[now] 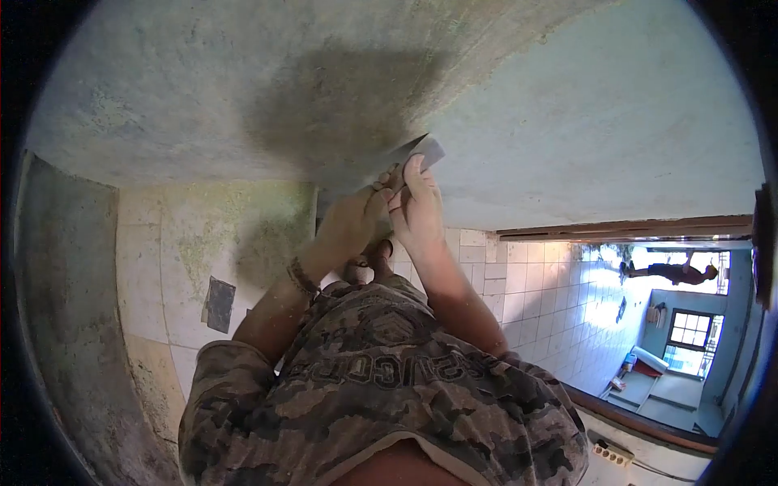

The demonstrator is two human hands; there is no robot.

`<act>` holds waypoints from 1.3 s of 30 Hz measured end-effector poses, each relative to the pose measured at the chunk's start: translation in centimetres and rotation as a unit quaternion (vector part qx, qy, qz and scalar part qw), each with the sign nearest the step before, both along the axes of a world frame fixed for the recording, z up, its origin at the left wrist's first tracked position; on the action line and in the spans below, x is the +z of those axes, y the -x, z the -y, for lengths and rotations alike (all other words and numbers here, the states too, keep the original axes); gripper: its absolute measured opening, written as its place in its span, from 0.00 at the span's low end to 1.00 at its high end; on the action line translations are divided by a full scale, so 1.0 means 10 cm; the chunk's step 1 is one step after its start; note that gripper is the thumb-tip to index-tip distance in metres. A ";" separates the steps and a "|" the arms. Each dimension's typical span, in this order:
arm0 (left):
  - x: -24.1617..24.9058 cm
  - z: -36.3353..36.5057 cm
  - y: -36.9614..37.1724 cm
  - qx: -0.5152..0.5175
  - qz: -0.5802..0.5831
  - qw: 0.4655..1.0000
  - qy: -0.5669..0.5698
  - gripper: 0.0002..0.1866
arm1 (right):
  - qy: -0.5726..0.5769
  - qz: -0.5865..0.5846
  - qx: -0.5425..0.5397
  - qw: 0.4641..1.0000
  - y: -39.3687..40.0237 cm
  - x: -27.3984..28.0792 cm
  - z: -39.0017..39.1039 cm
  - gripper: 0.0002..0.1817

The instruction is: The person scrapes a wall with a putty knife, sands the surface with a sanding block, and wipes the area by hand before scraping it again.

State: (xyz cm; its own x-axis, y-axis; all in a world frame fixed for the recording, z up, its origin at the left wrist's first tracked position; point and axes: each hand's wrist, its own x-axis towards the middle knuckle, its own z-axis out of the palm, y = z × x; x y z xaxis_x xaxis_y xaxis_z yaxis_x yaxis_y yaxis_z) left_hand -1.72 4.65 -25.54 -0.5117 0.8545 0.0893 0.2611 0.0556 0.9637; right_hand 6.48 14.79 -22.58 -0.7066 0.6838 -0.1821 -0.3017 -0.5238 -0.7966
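Observation:
Both of my hands are up close to a stained, pale green wall (583, 121). Between them is a scraper with a flat grey blade (432, 149), its tip right at the wall. My right hand (420, 206) grips it with the thumb pressed along the blade. Lower down, my left hand (352, 220) is closed around the handle end, which the fingers mostly hide. A dark shadow of the hands falls on the wall just beyond.
White floor tiles (531, 279) lie below, greenish with dirt on the left, where a dark grey flat piece (219, 304) rests. At right, a doorway opens to another room, with a person (685, 273) far off. A power strip (613, 453) is at lower right.

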 end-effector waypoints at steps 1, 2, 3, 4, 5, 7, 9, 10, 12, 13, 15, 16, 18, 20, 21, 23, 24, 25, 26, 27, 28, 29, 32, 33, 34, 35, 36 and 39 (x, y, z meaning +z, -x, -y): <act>0.00 0.00 0.04 -0.005 -0.016 1.000 -0.007 0.18 | 0.013 0.003 -0.011 1.000 0.02 -0.01 0.02 0.19; -0.02 0.07 0.06 -0.009 -0.016 1.000 -0.009 0.18 | 0.024 0.004 -0.021 0.999 0.05 -0.01 0.03 0.19; -0.01 0.16 0.06 -0.007 -0.087 0.996 -0.017 0.17 | 0.020 0.003 -0.023 1.000 0.09 -0.02 0.07 0.19; 0.00 0.20 0.06 -0.005 -0.157 0.987 -0.023 0.16 | 0.026 0.019 -0.013 0.999 0.09 -0.03 0.14 0.19; 0.01 0.20 0.08 -0.008 -0.157 0.987 -0.024 0.16 | 0.033 0.036 -0.003 0.999 0.09 -0.04 0.17 0.19; 0.18 0.21 0.14 -0.040 -0.184 0.982 0.024 0.15 | -0.107 0.062 0.001 0.992 0.09 0.02 0.11 0.20; 0.21 0.07 0.14 -0.040 -0.207 0.977 0.022 0.14 | -0.241 0.093 0.011 0.966 0.06 0.10 0.09 0.21; 0.22 0.00 0.14 -0.038 -0.234 0.971 0.016 0.14 | -0.149 0.062 -0.022 0.987 0.07 0.16 0.06 0.21; 0.27 0.02 0.07 -0.024 -0.212 0.977 -0.016 0.14 | -0.058 0.034 -0.055 0.996 0.04 0.19 0.06 0.22; 0.30 0.03 0.02 -0.012 -0.192 0.980 -0.048 0.14 | -0.097 0.078 -0.027 0.992 0.01 0.17 0.10 0.22; 0.32 0.15 -0.03 0.014 -0.141 0.990 -0.015 0.15 | -0.137 0.117 -0.003 0.984 0.06 0.16 0.13 0.22; 0.33 0.18 -0.02 0.037 -0.090 0.995 0.021 0.15 | -0.073 0.077 -0.016 0.994 0.13 0.14 0.15 0.21; 0.28 0.12 0.00 0.022 -0.094 0.994 0.053 0.17 | 0.001 0.045 -0.025 0.999 0.12 0.11 0.18 0.21; 0.29 0.11 0.00 0.013 -0.096 0.992 0.085 0.18 | 0.043 0.028 -0.021 0.998 0.11 0.07 0.13 0.21; 0.38 0.12 -0.01 0.015 -0.066 0.992 0.107 0.20 | 0.047 0.032 -0.018 0.998 0.12 0.07 0.15 0.21; 0.30 0.16 -0.07 0.021 -0.032 0.991 0.126 0.21 | 0.036 0.037 -0.033 0.998 0.12 0.10 0.17 0.18; 0.08 0.18 -0.09 0.025 -0.110 0.992 0.051 0.22 | 0.032 0.036 -0.029 0.998 0.10 0.09 0.17 0.18; 0.06 0.17 -0.07 0.027 -0.191 0.981 -0.024 0.23 | 0.027 0.049 -0.019 0.998 0.08 0.05 0.16 0.20; 0.06 0.13 -0.05 0.028 -0.194 0.980 -0.026 0.23 | 0.024 0.063 -0.010 0.998 0.06 0.03 0.15 0.22; 0.20 0.07 -0.05 0.001 -0.133 0.990 0.039 0.23 | 0.024 0.063 -0.010 0.998 0.06 0.02 0.13 0.22; 0.27 0.02 -0.04 -0.026 -0.069 0.992 0.105 0.23 | 0.021 0.058 -0.025 0.998 0.06 0.01 0.09 0.23; 0.21 0.02 -0.04 -0.030 -0.067 0.992 0.107 0.23 | 0.019 0.054 -0.042 0.997 0.04 -0.01 0.08 0.24; -0.02 0.07 -0.04 -0.015 -0.148 0.987 0.065 0.22 | -0.070 0.097 -0.012 0.993 0.04 0.01 0.12 0.24; 0.01 0.10 -0.07 -0.009 -0.116 0.989 0.093 0.21 | -0.073 0.094 -0.014 0.993 0.05 -0.01 0.12 0.24; 0.03 0.10 -0.07 -0.005 -0.085 0.989 0.120 0.21 | -0.073 0.105 -0.026 0.991 0.05 -0.06 0.12 0.24; 0.04 0.07 -0.05 -0.008 -0.086 0.989 0.119 0.21 | -0.069 0.119 -0.038 0.990 0.03 -0.09 0.13 0.23; 0.16 0.03 -0.05 -0.028 -0.107 0.989 0.099 0.20 | -0.067 0.123 -0.038 0.989 0.04 -0.07 0.12 0.23; 0.09 0.05 -0.09 -0.048 -0.119 0.991 0.049 0.18 | 0.064 0.049 -0.103 0.991 0.03 -0.02 0.11 0.15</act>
State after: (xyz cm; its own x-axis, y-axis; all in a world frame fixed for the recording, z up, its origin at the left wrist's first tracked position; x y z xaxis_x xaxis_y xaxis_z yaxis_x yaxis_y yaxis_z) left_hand -0.79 4.11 -24.66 -0.4015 0.9089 0.1127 0.4892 0.1088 0.8654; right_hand 6.15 13.69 -22.76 -0.5293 0.7781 -0.3382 -0.3363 -0.5584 -0.7583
